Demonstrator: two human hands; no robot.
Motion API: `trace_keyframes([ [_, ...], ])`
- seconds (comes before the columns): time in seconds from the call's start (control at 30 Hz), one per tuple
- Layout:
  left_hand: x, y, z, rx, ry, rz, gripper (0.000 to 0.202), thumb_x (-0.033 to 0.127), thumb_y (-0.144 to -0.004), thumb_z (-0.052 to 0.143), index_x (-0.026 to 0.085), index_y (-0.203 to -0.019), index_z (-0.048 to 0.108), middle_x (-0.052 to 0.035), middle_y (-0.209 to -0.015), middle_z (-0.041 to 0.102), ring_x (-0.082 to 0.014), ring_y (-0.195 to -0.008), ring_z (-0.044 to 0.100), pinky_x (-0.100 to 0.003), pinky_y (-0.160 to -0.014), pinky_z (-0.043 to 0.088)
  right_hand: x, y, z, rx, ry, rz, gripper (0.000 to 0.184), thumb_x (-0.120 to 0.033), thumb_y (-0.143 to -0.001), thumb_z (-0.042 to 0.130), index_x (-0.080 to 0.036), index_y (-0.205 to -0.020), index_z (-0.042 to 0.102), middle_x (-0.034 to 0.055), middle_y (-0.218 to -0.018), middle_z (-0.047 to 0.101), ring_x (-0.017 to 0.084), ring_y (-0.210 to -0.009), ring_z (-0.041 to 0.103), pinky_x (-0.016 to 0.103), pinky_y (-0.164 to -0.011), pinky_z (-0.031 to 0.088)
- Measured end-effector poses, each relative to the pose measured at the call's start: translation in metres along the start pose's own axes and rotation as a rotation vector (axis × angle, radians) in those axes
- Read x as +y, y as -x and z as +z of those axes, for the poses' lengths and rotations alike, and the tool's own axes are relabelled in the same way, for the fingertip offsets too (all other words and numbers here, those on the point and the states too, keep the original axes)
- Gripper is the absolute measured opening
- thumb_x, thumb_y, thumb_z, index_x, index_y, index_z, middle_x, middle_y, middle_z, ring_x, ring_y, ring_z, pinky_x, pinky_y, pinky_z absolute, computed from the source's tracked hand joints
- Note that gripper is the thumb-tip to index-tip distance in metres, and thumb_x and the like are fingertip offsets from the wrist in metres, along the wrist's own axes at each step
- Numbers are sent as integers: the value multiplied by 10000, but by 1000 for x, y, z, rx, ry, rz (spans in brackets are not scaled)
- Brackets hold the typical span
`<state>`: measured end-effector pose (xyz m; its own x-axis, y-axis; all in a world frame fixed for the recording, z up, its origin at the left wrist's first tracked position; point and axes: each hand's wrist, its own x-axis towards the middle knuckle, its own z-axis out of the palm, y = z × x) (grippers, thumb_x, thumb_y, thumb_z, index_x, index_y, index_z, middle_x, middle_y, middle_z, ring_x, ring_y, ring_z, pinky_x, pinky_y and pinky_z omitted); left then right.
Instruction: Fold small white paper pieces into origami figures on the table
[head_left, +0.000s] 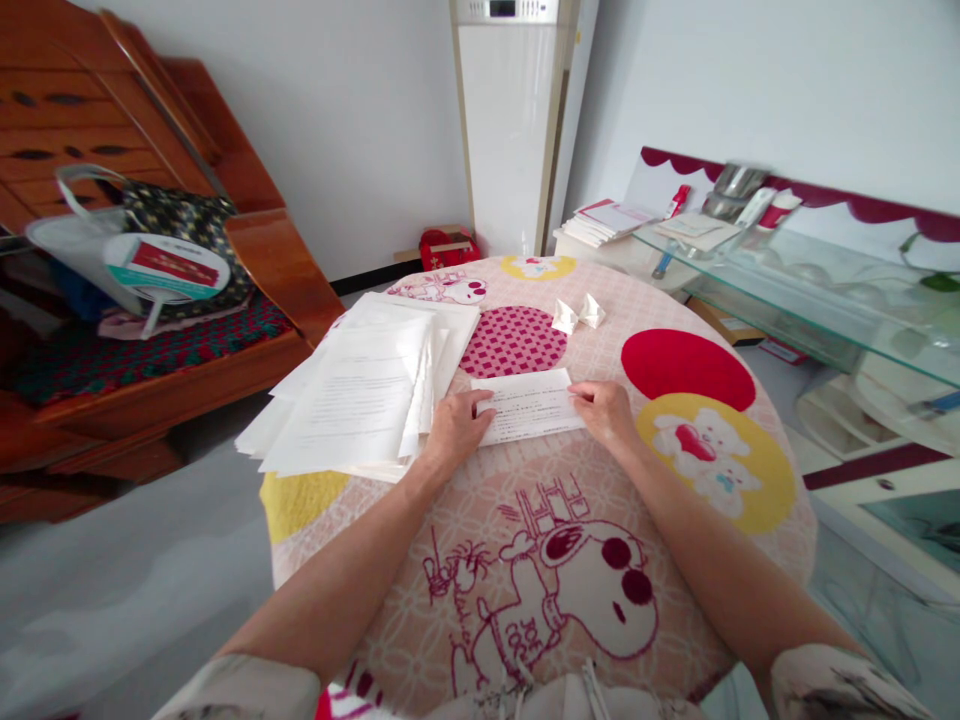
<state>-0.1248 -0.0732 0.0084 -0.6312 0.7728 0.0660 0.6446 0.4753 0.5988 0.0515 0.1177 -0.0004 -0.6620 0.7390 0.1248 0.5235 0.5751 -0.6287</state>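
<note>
A folded sheet of printed paper point(529, 402) lies on the round table point(525, 560), which wears a pink cartoon cloth. My left hand point(457, 428) rests on the sheet's left edge with fingers curled over it. My right hand point(606, 410) presses the right edge, fingers bent down on the paper. Left of my left hand sits a loose stack of white sheets point(367, 385). Two small folded paper pieces point(577, 314) stand further back on the cloth.
A wooden bench point(150, 330) with a bag and a plastic fan stands at the left. A glass shelf unit point(825, 290) with cups and papers runs along the right. A tall white air conditioner point(510, 120) stands behind the table.
</note>
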Motion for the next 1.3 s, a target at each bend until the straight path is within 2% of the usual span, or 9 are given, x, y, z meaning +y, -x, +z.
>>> trace_keyframes([
  [0.47,-9,-2,8,34,4,45,352,215,-889,693,163,-1230,765,-47,-791,729,-203,-792,689,-340,-917,547,0,1,-1,19,2,-20,286,-191,-798,601,-211,-937,850,64,-926,814,276,-924,741,368,-879,555],
  [0.77,-2,-2,4,11,3,-5,386,217,-899,675,141,-1270,746,-50,-802,721,-207,-797,692,-337,-907,542,1,1,1,26,1,-17,284,-186,-798,598,-202,-932,848,72,-927,812,269,-911,742,365,-869,556],
  [0.97,-4,-3,6,18,-12,20,370,212,-903,668,154,-1262,741,-51,-826,732,-216,-851,702,-338,-928,546,0,0,1,28,17,-17,273,-195,-806,597,-205,-920,845,69,-906,809,263,-892,740,351,-839,553],
  [1.17,3,-1,7,-2,-229,43,360,224,-948,638,124,-1286,707,-138,-1049,745,-283,-1045,706,-399,-1013,532,0,-1,2,27,38,-23,271,-193,-792,603,-228,-907,846,51,-857,803,257,-866,735,341,-804,550],
  [1.3,13,8,3,35,-393,105,238,253,-972,602,161,-1134,750,-167,-1216,674,-314,-1114,670,-414,-924,576,-2,-1,3,27,79,-9,276,-185,-804,599,-209,-921,848,69,-870,804,259,-865,730,339,-805,539],
])
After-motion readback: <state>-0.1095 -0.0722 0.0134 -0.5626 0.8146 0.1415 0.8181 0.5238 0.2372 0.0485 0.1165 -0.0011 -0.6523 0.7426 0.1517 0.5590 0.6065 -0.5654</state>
